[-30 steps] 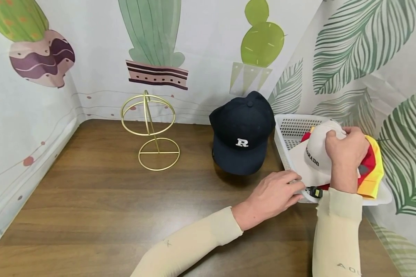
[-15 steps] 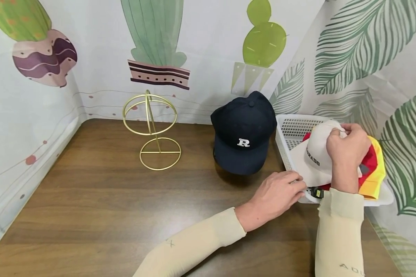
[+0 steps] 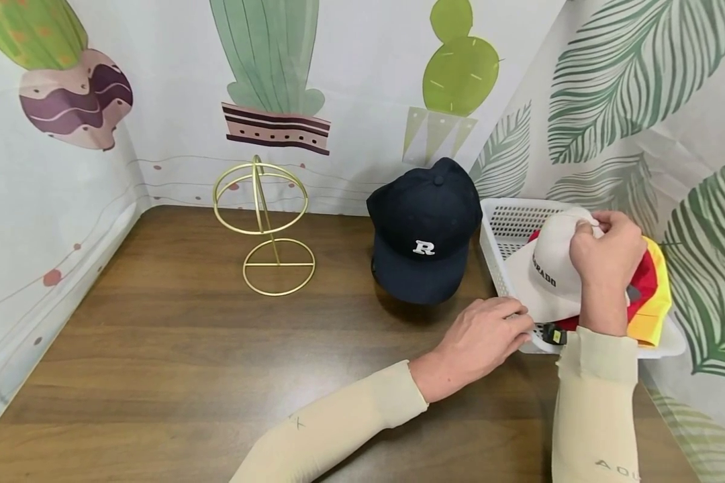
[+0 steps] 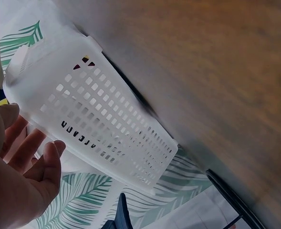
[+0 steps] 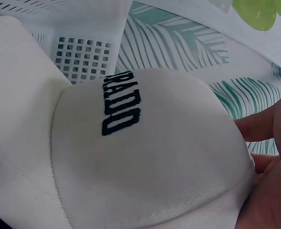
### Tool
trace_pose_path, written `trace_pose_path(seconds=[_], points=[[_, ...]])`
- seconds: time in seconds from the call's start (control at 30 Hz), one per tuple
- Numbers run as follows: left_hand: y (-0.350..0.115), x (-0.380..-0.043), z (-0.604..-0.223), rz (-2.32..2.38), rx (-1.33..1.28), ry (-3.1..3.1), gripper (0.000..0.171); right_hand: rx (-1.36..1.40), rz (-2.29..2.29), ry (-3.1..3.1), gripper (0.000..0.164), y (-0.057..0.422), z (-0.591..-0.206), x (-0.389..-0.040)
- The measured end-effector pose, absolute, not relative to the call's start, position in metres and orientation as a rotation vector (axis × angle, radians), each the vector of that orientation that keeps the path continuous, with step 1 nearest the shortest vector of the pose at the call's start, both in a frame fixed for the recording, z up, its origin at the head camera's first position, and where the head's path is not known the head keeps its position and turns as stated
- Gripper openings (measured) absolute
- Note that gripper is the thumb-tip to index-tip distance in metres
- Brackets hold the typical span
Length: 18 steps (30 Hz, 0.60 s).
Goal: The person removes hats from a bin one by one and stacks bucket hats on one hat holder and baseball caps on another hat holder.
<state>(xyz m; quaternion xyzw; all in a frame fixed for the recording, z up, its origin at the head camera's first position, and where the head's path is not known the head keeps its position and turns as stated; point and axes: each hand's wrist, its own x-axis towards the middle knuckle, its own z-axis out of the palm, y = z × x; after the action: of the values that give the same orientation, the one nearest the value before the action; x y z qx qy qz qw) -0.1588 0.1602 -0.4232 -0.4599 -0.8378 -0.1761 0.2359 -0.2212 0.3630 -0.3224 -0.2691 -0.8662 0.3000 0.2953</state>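
Observation:
My right hand (image 3: 609, 258) pinches the crown of an off-white baseball cap (image 3: 556, 251) with dark lettering on its front. The cap lies over other caps in a white plastic basket (image 3: 491, 258), its brim toward the near left corner. In the right wrist view, thumb and finger meet the top of the cap (image 5: 154, 143). My left hand (image 3: 483, 339) holds the basket's near left corner; in the left wrist view its fingers bend at the rim beside the perforated wall (image 4: 97, 109). Beneath the off-white cap show a red cap (image 3: 645, 278) and a yellow one (image 3: 655, 302).
A navy cap (image 3: 425, 221) with a white R stands just left of the basket, its support mostly hidden. Farther left is a bare gold wire hat stand (image 3: 278, 265). Printed cloth walls (image 3: 368, 80) border the wooden table (image 3: 217, 362) behind and at both sides.
The off-white cap has shifted slightly up and away from the basket's near rim, along with my right hand. My left hand stays at the corner.

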Motion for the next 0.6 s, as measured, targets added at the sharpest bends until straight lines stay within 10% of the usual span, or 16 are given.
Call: trace_pose_path(seconds=[0.6], points=[[0.159,-0.158,-0.421,-0.471,-1.255,-2.300,0.012,-0.625,0.776,-2.336,0.037,0.359,-0.310,-0.213]])
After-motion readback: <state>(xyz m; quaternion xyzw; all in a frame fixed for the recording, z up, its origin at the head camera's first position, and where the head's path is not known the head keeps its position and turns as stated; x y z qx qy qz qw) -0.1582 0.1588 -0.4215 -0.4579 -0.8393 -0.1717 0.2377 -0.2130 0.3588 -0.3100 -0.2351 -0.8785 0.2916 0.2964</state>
